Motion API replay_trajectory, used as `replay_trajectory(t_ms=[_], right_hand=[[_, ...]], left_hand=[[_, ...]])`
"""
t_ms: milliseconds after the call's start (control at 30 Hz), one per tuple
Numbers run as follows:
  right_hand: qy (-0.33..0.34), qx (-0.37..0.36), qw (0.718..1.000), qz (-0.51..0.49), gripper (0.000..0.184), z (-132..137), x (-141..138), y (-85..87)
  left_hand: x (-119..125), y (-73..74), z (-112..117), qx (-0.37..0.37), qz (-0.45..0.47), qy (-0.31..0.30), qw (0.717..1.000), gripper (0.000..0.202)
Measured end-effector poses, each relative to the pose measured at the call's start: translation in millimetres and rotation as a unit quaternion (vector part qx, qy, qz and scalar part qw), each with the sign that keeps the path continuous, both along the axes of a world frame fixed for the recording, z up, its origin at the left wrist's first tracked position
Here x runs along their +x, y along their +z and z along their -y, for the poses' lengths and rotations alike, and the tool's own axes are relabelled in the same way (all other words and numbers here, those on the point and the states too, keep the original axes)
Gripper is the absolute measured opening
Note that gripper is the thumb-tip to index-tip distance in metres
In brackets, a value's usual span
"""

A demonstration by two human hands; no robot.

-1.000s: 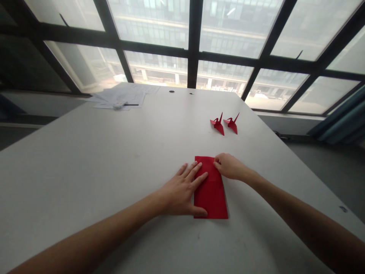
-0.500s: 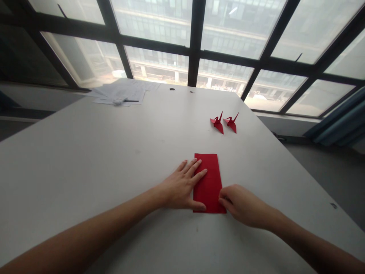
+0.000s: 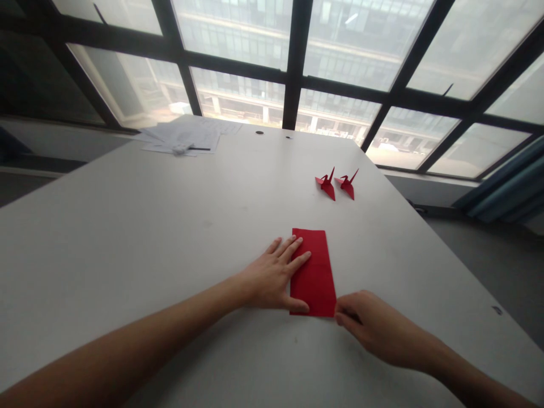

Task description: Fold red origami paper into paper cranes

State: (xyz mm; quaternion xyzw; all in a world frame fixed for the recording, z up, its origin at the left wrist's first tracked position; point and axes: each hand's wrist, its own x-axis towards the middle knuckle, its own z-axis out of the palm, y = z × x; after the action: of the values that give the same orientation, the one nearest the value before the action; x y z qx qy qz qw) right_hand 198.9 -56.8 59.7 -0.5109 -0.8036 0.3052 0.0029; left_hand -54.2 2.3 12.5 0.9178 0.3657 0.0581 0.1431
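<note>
A red sheet of paper [image 3: 317,266], folded into a long rectangle, lies flat on the white table [image 3: 127,238]. My left hand [image 3: 272,277] lies open on its left edge, fingers spread flat and thumb pressing the near corner. My right hand [image 3: 374,328] sits just off the paper's near right corner, fingers curled together in a pinch, with nothing visible between them. Two small red paper cranes [image 3: 338,184] stand side by side farther back on the table.
A loose pile of white papers [image 3: 182,139] with a dark pen lies at the far left corner of the table. Large windows with dark frames run behind the table. The right table edge drops to a grey floor, with blue curtain fabric [image 3: 505,187] beyond.
My right hand slid from the far right corner of the red paper down its right edge and has now come off past the near corner. My left hand stayed pressed on the paper.
</note>
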Motion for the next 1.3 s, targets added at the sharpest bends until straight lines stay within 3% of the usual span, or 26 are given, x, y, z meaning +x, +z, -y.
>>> replay_trajectory(t_ms=[100, 267, 500, 900, 1100, 1200, 1300], right_hand=[[-0.073, 0.047, 0.995, -0.038, 0.031, -12, -4, 5.0], [-0.026, 0.008, 1.0, -0.007, 0.03, -28, -15, -7.2], [-0.063, 0.051, 0.996, -0.04, 0.029, -69, -8, -28.4], [-0.11, 0.112, 0.987, -0.03, 0.026, -136, -7, -37.9], [-0.173, 0.133, 0.976, -0.027, 0.022, -168, -4, -42.3], [-0.196, 0.156, 0.968, -0.034, 0.023, -159, -5, -38.1], [-0.21, 0.191, 0.958, -0.044, 0.025, -117, -9, -34.1]], left_hand=[[0, -1.6, 0, 0.003, 0.002, 0.0, 1.0, 0.115], [-1, -3.9, -1, 0.009, 0.004, 0.001, 1.0, 0.113], [0, 0.9, 1, -0.004, 0.0, 0.003, 1.0, 0.113], [1, 0.2, 1, -0.005, -0.004, 0.006, 1.0, 0.115], [0, -1.0, 1, 0.004, -0.005, -0.001, 1.0, 0.114], [-1, -2.1, 0, 0.011, 0.001, 0.001, 1.0, 0.113], [-2, -3.9, -1, 0.021, 0.007, -0.003, 1.0, 0.115]])
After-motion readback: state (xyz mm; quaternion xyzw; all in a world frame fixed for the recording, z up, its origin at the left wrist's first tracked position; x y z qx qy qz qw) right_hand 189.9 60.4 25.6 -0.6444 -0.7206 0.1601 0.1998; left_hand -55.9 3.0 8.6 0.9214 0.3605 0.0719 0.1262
